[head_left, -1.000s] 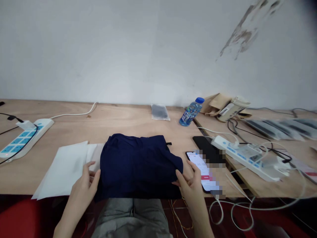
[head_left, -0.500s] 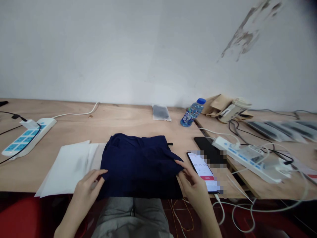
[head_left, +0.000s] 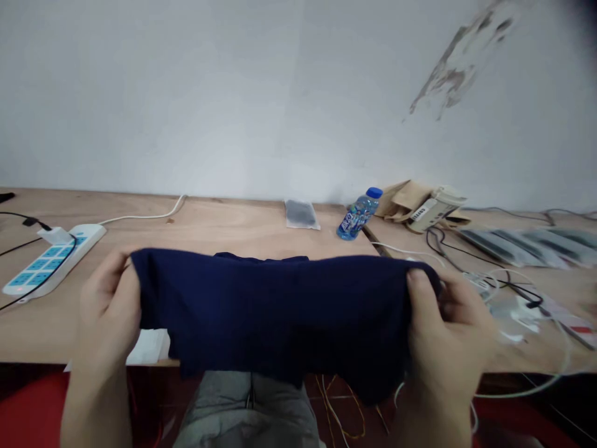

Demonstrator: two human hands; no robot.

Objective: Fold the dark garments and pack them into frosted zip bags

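A dark navy cloth garment [head_left: 275, 305] is stretched sideways between my hands, raised over the table's front edge. What kind of garment it is I cannot tell. My left hand [head_left: 109, 305] pinches its upper left corner between thumb and fingers. At the upper right corner, my right hand [head_left: 448, 330] grips the fabric, thumb on the near side. The lower part hangs down unevenly, and part of the cloth shows behind the raised edge. White sheets [head_left: 148, 346] lie partly hidden under the left side. The phones are covered by the cloth and my right hand.
A power strip [head_left: 51, 258] lies at the left of the wooden table [head_left: 224, 224]. Toward the back are a flat packet [head_left: 301, 214], a blue-capped bottle [head_left: 359, 214], a paper bag [head_left: 401, 196] and a cup [head_left: 436, 208]. Cables and several wrapped dark items [head_left: 527, 246] lie to the right.
Both hands have taken hold of the garment's near edge, lifted it toward me and spread it wide. The cloth now hides most of the white sheets and the phones.
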